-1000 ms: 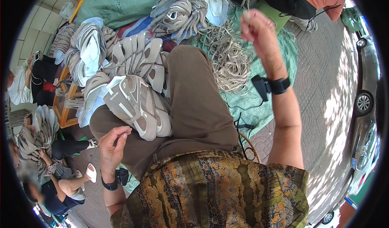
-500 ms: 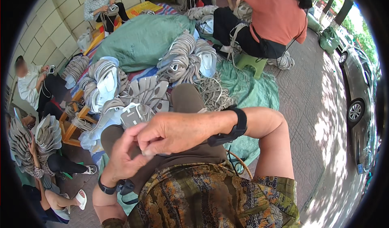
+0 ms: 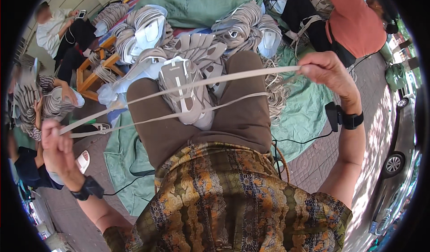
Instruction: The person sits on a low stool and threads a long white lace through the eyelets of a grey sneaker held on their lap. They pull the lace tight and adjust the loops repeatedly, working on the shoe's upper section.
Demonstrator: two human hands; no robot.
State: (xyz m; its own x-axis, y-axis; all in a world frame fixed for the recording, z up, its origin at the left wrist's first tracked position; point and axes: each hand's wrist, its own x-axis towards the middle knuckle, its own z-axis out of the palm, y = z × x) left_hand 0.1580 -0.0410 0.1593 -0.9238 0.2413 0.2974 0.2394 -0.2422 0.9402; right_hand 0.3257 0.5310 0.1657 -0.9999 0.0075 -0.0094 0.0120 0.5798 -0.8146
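Observation:
A pale flat shoelace (image 3: 242, 75) is stretched across my lap in two strands, one above the other. My left hand (image 3: 59, 151), far out to the left, is closed on one end of it, slightly blurred. Out to the right and higher, my right hand (image 3: 329, 73) pinches the other end between thumb and fingers. Below the strands, a grey-beige shoe upper (image 3: 183, 102) with a pale tongue rests between my knees, toe toward me. Neither hand touches it.
Bundles of shoe uppers (image 3: 145, 26) lie ahead, beside a wooden stool frame (image 3: 92, 88) and a big green sack (image 3: 192, 3). Loose laces (image 3: 274, 102) heap on green sheeting (image 3: 309, 122). Other people sit at left and upper right. A parked car (image 3: 394, 162) stands at right.
My hands, close together over my lap before, have spread wide apart, pulling the shoelace between them. The view has tilted down, showing the shoe upper between my knees more fully.

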